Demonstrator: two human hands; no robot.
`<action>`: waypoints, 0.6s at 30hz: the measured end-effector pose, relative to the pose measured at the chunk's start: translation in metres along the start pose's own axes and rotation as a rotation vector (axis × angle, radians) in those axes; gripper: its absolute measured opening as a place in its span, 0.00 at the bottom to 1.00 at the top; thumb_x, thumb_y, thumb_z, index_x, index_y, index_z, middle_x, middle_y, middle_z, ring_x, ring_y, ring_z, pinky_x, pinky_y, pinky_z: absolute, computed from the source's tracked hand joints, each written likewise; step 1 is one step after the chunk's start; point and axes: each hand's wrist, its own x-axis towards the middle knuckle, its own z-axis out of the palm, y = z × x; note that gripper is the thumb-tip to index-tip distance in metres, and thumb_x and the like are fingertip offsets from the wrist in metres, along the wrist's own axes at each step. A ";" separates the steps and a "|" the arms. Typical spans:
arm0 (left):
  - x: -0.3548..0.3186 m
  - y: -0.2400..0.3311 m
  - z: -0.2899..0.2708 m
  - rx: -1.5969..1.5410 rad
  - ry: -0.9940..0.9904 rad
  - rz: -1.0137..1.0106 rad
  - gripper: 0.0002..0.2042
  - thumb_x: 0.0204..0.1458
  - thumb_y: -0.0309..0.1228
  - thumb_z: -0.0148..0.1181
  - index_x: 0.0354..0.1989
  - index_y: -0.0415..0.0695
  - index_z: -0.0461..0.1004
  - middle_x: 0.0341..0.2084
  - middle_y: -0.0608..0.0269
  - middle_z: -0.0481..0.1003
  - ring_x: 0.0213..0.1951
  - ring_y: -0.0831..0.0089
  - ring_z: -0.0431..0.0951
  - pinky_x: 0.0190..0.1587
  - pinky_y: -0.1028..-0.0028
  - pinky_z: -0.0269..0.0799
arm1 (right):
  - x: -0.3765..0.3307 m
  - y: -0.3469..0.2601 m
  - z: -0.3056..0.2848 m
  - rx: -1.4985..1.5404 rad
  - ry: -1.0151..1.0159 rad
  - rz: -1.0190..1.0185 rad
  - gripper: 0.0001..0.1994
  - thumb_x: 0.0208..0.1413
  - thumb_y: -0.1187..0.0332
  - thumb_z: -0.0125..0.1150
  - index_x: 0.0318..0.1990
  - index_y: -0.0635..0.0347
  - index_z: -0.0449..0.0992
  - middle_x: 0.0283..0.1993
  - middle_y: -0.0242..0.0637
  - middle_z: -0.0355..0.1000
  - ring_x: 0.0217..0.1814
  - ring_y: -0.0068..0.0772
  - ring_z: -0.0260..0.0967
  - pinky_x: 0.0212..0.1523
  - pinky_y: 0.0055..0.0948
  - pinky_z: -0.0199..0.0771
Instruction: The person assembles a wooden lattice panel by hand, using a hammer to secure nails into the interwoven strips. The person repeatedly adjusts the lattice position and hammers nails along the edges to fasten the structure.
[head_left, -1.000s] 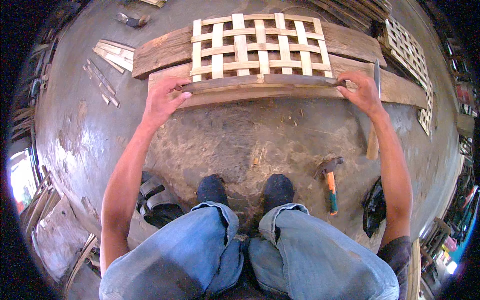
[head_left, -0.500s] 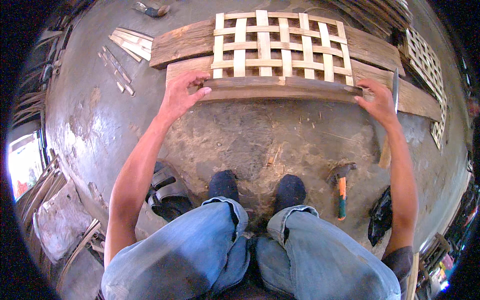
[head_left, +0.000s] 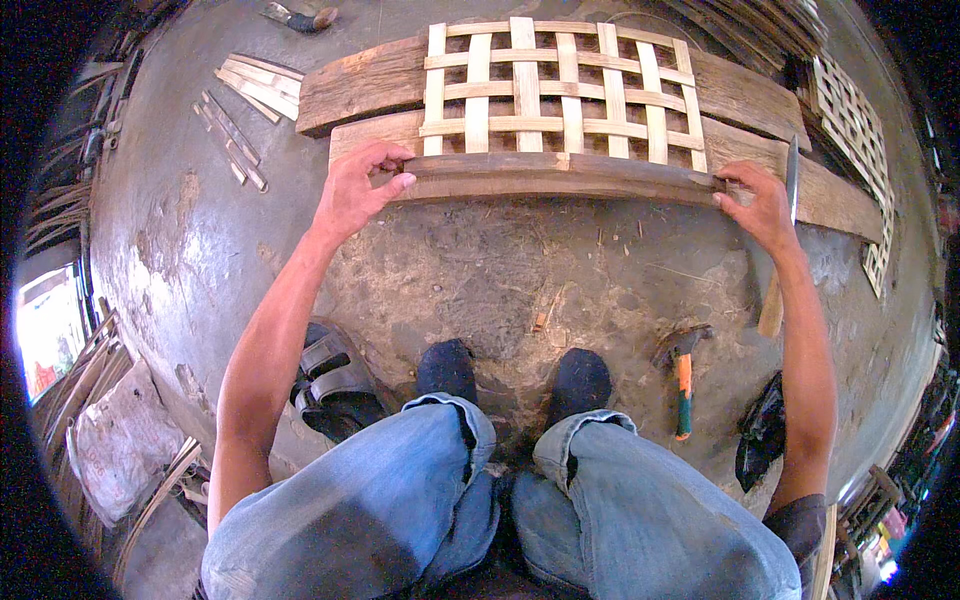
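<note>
A woven lattice of pale, flat bamboo strips lies across two thick wooden planks. Along its near edge runs a long, dark brown strip, probably bamboo. My left hand pinches the strip's left end between thumb and fingers. At the opposite end, the thumb and fingers of my right hand close on the strip. Just beyond my right wrist a long knife leans against the near plank, its wooden handle partly behind my forearm.
A hammer with an orange and green handle lies on the floor by my right foot. Sandals sit left of my feet. Loose pale slats and thin sticks lie far left. Another woven panel rests at the far right.
My hands have shifted very slightly outward along the strip's ends. The strip, lattice and planks look the same.
</note>
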 end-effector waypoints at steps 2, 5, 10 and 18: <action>-0.001 -0.002 0.001 -0.019 0.022 0.023 0.15 0.45 0.30 0.68 0.43 0.42 0.78 0.33 0.64 0.76 0.36 0.74 0.75 0.41 0.74 0.70 | 0.002 -0.001 0.000 -0.002 -0.022 -0.011 0.17 0.41 0.75 0.70 0.43 0.62 0.76 0.47 0.40 0.74 0.48 0.36 0.74 0.49 0.30 0.74; -0.001 0.000 0.003 -0.029 0.032 -0.009 0.15 0.45 0.31 0.68 0.43 0.43 0.78 0.32 0.64 0.76 0.36 0.74 0.75 0.40 0.74 0.70 | 0.001 -0.002 0.000 -0.003 -0.009 0.015 0.17 0.41 0.76 0.70 0.42 0.62 0.76 0.46 0.40 0.74 0.48 0.36 0.74 0.50 0.29 0.74; -0.002 0.000 0.001 -0.018 0.031 -0.026 0.15 0.46 0.31 0.68 0.43 0.42 0.78 0.32 0.64 0.76 0.36 0.74 0.75 0.41 0.74 0.71 | 0.003 -0.015 -0.002 0.037 -0.019 0.067 0.16 0.41 0.71 0.70 0.42 0.60 0.78 0.45 0.40 0.76 0.50 0.41 0.73 0.54 0.33 0.70; -0.001 -0.002 0.001 -0.025 -0.015 0.007 0.15 0.46 0.34 0.68 0.41 0.41 0.77 0.39 0.62 0.77 0.41 0.69 0.75 0.45 0.71 0.70 | 0.003 -0.011 0.000 0.092 -0.041 0.097 0.16 0.42 0.72 0.70 0.42 0.61 0.78 0.45 0.42 0.76 0.51 0.42 0.73 0.56 0.33 0.69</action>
